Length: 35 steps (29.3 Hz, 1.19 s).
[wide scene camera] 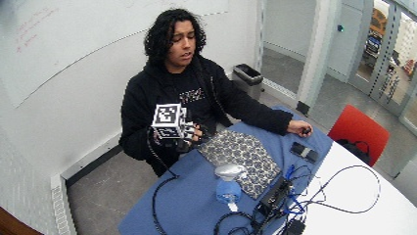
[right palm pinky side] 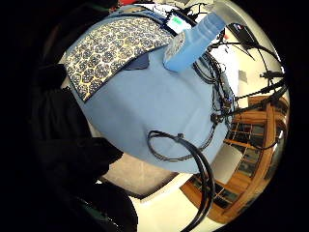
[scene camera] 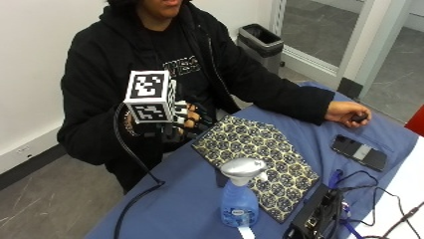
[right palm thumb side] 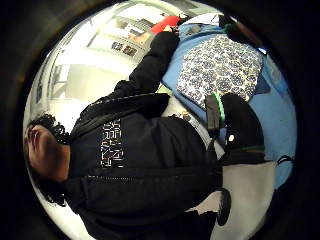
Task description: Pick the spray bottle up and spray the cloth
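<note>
The spray bottle (scene camera: 239,199) stands upright on the blue-covered bench (scene camera: 179,199), just beside the near edge of the patterned cloth (scene camera: 262,157), which lies flat. The gloved right hand (scene camera: 184,121) is raised above the bench's edge near the person's chest, well apart from the bottle, its fingers (scene camera: 193,118) loosely curled and holding nothing. The bare left hand (scene camera: 349,112) rests on the bench near a phone (scene camera: 358,152).

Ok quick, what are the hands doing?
Gloved right hand: raised near the table edge, fingers loosely curled, holding nothing.
Bare left hand: resting on the table, curled around a small dark thing.
</note>
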Each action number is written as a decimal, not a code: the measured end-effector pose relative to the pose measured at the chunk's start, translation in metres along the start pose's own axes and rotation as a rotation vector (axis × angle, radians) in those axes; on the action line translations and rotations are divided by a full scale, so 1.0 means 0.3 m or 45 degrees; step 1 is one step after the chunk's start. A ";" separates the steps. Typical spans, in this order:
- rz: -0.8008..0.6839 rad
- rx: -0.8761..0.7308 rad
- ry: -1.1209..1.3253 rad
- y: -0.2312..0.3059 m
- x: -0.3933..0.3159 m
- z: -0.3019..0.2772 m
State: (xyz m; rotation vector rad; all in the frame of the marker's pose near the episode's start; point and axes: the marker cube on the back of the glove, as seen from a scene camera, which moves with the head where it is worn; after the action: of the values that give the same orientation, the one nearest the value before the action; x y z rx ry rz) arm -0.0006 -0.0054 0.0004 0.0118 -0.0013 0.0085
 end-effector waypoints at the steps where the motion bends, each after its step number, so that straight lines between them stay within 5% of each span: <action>1: 0.009 0.012 0.000 -0.016 -0.002 0.002; 20: 0.041 0.018 -0.008 0.017 0.047 0.037; 35: 0.281 0.187 -0.103 -0.051 0.478 -0.111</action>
State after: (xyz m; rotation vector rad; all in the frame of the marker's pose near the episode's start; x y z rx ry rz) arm 0.1431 -0.0192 -0.0328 0.1589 -0.0830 0.2290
